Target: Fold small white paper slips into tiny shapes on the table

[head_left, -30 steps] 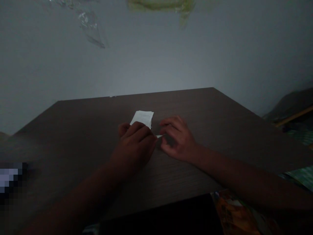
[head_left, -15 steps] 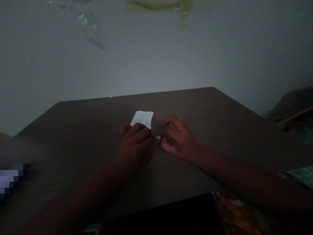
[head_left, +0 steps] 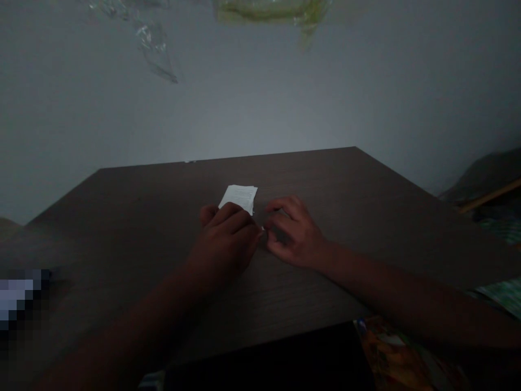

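Observation:
A small white printed paper [head_left: 240,196] lies on the dark wooden table [head_left: 345,190], near its middle. My left hand [head_left: 223,241] rests on the paper's near part, fingers curled and pressed down over it. My right hand [head_left: 295,233] sits just to the right, fingers bent, its fingertips pinching a thin white edge of the paper where the two hands meet. Most of the paper is hidden under my left hand.
A pale wall rises behind the table's far edge, with clear plastic [head_left: 152,49] and a yellow-green patch [head_left: 268,8] high on it. Dark furniture [head_left: 484,179] stands at the right. Patterned fabric [head_left: 399,353] lies below the table's near edge.
My right hand's fingertips have closed in toward my left hand, and the white sliver between the hands has shrunk. My left hand has barely moved.

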A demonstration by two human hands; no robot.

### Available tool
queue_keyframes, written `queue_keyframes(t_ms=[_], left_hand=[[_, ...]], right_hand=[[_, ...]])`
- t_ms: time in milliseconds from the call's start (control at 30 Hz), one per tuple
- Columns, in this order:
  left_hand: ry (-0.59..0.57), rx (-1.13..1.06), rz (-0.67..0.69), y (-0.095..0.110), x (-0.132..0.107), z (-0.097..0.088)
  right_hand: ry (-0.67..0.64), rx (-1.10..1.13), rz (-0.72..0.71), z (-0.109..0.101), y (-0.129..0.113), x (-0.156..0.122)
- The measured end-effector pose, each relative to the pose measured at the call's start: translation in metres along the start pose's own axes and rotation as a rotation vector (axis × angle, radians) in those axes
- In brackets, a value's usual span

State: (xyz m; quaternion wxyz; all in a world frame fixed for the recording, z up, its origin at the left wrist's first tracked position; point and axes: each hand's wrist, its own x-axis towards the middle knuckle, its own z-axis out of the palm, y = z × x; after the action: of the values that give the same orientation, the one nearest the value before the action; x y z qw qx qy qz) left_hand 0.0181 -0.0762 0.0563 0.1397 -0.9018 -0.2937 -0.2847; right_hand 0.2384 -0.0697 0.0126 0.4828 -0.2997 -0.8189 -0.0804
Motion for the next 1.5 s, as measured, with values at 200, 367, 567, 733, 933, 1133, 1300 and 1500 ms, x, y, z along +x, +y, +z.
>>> queue_keyframes(t_ms=[200, 367, 567, 733, 933, 1133, 1300, 1500], left_hand=[[-0.014, -0.013, -0.003, 0.005, 0.002, 0.002], [0.003, -0.016, 0.002, 0.000, 0.001, 0.001], [-0.032, -0.007, -0.026, -0.009, -0.001, 0.003], [-0.034, -0.015, -0.039, -0.008, 0.000, 0.004], [-0.010, -0.029, -0.027, -0.001, 0.003, 0.005], [-0.001, -0.040, -0.024, 0.000, 0.000, 0.001], [0.037, -0.042, -0.063, -0.011, -0.002, -0.001], [0.072, -0.035, -0.029, -0.018, -0.002, 0.004]], right_hand=[[-0.019, -0.014, 0.018, 0.002, 0.000, -0.001], [0.008, 0.015, 0.096, 0.003, 0.007, -0.001], [-0.017, -0.027, 0.171, 0.005, 0.018, -0.003], [-0.006, -0.013, 0.128, 0.008, 0.008, -0.001], [0.039, 0.007, 0.047, 0.010, 0.000, 0.000], [0.069, -0.014, 0.055, 0.006, 0.011, -0.001], [0.127, -0.002, 0.169, -0.003, 0.042, -0.003], [0.050, 0.067, 0.154, -0.007, 0.037, -0.002]])
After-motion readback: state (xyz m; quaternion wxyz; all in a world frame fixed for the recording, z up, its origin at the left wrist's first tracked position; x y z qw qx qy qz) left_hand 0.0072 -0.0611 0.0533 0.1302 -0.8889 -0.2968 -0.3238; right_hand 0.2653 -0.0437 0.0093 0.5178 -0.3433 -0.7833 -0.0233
